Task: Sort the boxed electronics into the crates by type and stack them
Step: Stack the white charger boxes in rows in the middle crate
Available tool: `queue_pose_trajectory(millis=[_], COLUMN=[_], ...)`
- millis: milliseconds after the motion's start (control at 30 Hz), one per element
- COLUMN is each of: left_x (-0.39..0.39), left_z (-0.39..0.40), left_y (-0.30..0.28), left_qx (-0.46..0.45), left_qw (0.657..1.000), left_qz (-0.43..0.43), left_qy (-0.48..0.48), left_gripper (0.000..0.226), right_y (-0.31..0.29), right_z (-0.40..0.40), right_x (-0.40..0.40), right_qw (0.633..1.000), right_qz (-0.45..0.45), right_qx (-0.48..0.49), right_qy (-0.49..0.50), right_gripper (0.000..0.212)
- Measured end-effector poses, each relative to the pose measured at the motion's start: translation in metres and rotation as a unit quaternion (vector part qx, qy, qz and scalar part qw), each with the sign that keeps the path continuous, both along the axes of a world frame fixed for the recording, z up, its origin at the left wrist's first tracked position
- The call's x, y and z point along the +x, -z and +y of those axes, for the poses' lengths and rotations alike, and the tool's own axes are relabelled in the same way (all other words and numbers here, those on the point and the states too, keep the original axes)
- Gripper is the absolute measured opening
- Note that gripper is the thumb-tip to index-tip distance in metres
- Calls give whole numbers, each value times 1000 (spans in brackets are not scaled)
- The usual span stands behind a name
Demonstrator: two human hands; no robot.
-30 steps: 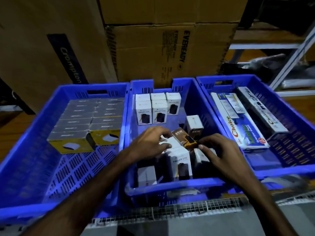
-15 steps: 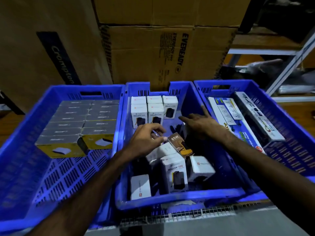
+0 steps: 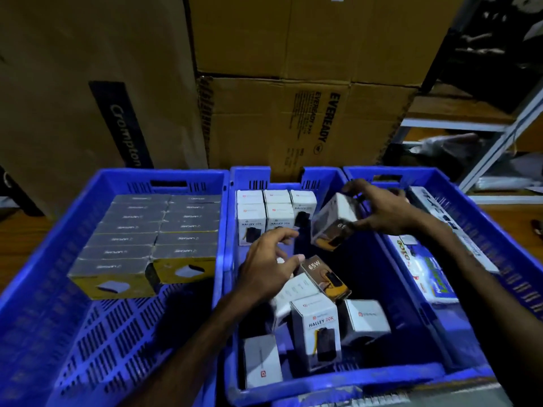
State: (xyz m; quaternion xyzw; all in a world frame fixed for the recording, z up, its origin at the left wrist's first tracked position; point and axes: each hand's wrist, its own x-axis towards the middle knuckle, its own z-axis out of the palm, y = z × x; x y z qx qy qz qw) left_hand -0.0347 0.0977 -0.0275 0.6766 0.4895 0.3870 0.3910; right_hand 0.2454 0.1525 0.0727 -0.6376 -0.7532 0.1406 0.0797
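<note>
Three blue crates side by side | middle crate (image 3: 338, 383), near: loose white boxes, one 65W box (image 3: 324, 276) | left hand (image 3: 266, 271) fingers relaxed above them, empty | right hand (image 3: 382, 212) grasps tilted small box (image 3: 333, 220) mid-air over far half | far: upright Halley boxes (image 3: 276, 215) in rows

Small box (image 3: 333, 223) now up in R grip (image 3: 382, 210)

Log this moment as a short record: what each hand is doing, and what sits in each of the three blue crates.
right hand: holds a small box tilted above the middle crate
left hand: fingers spread over a loose 65W box, nothing held
middle crate: white Halley 20K boxes in rows at back, loose boxes in front
left crate: rows of grey-topped boxes
right crate: long flat boxes
</note>
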Motion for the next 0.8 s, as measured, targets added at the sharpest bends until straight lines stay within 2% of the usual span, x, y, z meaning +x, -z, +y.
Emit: queue_pose_trajectory(millis=[67,167,267,300,367,433,467,600,700,800], left_x=[-1,1,0,-2,-7,-11,-13,-18,-18,-15], left_z=[0,-3,-3,-3,-3,-4,-3,0,1,-1], left_y=[-5,-17,-29,-31,-31,-34,-36,-39,-35,-31], left_qx=[1,-83,-228,-260,-304,-339,-350,-358,-359,-353], left_qw=[1000,986,922,904,870,836,826,809,793,781], left_qz=[-23,-141,-309,-338,-388,-431,-440,-464,-491,-514], left_qy=[-17,-41,-49,-36,-4,25,35,46,44,38], left_gripper=[48,53,36,37,54,64,62,39,36,36], right_y=[-8,-3,21,29,41,44,43,32,25,24], right_z=[-11,-34,-52,-55,-56,-55,-55,-52,-46,-46], right_x=[4,-11,-36,-43,-51,-54,-55,-58,-65,-78], right_qw=[989,932,882,870,841,827,827,850,860,860], right_qz=[145,359,469,491,540,561,561,523,509,509], right_qx=[14,41,55,51,37,15,-1,-34,-4,-17], right_qy=[-5,-5,-8,-11,-17,-32,-36,-60,-24,3], right_gripper=[84,74,70,71,67,61,59,54,50,42])
